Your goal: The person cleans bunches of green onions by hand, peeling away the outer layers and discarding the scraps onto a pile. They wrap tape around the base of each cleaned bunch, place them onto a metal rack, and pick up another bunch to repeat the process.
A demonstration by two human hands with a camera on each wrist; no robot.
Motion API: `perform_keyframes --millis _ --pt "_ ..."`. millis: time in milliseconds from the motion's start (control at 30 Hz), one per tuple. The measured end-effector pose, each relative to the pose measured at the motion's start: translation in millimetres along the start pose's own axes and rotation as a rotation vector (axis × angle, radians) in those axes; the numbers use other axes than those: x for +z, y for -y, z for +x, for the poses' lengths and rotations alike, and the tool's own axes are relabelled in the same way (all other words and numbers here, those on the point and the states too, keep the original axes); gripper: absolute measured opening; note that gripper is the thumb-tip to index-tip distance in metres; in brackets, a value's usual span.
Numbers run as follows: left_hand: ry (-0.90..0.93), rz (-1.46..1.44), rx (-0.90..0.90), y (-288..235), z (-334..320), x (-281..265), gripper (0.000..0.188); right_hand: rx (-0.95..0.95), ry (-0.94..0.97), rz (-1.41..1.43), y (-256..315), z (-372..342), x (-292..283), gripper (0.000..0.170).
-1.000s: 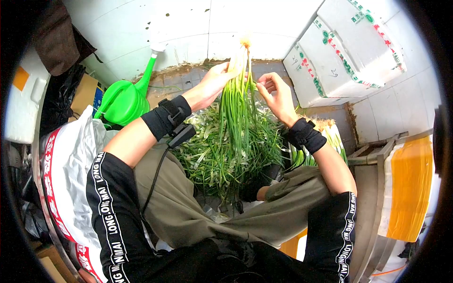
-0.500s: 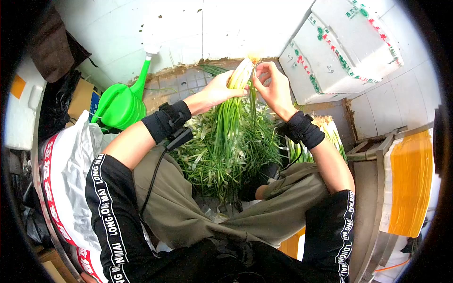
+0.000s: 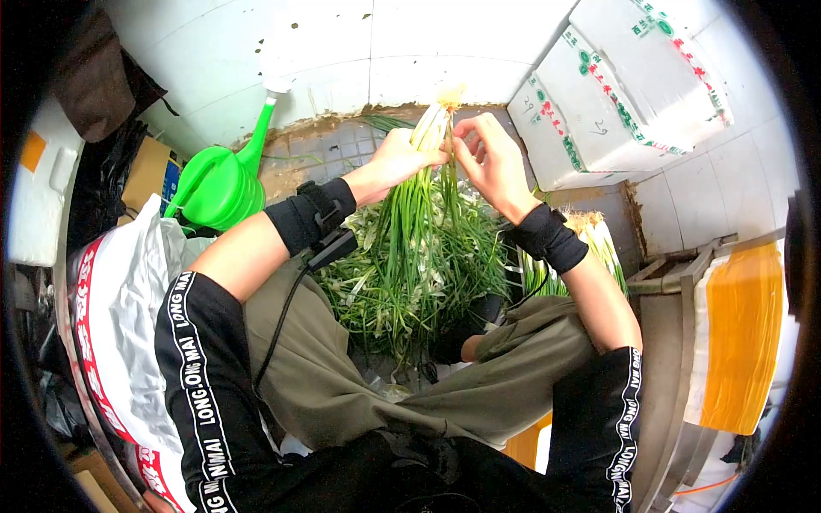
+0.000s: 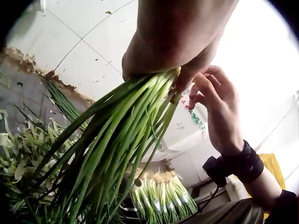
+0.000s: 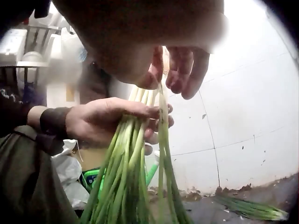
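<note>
My left hand (image 3: 400, 161) grips a bunch of scallions (image 3: 406, 218) just below their white ends. Roots point up and the long green leaves hang down. Beside it, my right hand (image 3: 496, 162) has thumb and fingers pinched on a single scallion stalk (image 5: 162, 123) near its white end, at the right side of the bunch. In the left wrist view the leaves (image 4: 107, 154) fan out under the left hand, which hides the white ends. Below both hands lies a heap of loose scallion leaves and peelings (image 3: 470, 274) on the floor.
Bundled scallions (image 4: 163, 198) stand at the right, roots up. More scallions (image 5: 252, 209) lie on the floor by the wall. A green watering can (image 3: 224, 192) and a white sack (image 3: 128, 282) are at the left. White foam boxes (image 3: 590, 111) are stacked at the back right.
The right hand has moved up from beside the stalks to the white ends and pinches a stalk there. The bunch has come down slightly, and its leaves now hang further left.
</note>
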State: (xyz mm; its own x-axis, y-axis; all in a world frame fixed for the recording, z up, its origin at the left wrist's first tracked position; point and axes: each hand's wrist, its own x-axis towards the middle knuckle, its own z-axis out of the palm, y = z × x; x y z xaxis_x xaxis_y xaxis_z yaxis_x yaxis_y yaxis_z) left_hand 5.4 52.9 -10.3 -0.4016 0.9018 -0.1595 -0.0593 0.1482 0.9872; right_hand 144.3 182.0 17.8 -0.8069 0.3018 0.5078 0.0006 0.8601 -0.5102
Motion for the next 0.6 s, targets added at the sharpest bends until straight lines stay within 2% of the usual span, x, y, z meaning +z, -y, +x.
perform_keyframes --millis 33,167,233,367,433,600 --pt "-0.008 0.016 0.0 0.1 -0.1 -0.2 0.021 -0.035 0.009 -0.097 2.7 -0.1 -0.6 0.023" --pt "-0.033 0.043 0.014 3.4 1.9 0.6 0.02 -0.053 -0.01 -0.113 -1.5 4.7 3.4 0.025" --pt "-0.038 0.05 0.008 3.3 2.6 0.4 0.021 0.041 0.026 -0.06 0.2 7.6 2.1 0.025" --pt "-0.045 0.056 0.013 6.1 5.1 -0.7 0.024 0.049 0.049 -0.037 1.6 12.5 -2.7 0.024" --pt "-0.084 0.087 0.041 17.2 12.5 -0.3 0.027 0.113 0.074 -0.096 5.6 14.2 -2.8 0.023" --pt "-0.144 0.199 0.045 18.6 13.0 5.8 0.032 0.111 0.058 -0.255 7.5 17.6 4.3 0.021"
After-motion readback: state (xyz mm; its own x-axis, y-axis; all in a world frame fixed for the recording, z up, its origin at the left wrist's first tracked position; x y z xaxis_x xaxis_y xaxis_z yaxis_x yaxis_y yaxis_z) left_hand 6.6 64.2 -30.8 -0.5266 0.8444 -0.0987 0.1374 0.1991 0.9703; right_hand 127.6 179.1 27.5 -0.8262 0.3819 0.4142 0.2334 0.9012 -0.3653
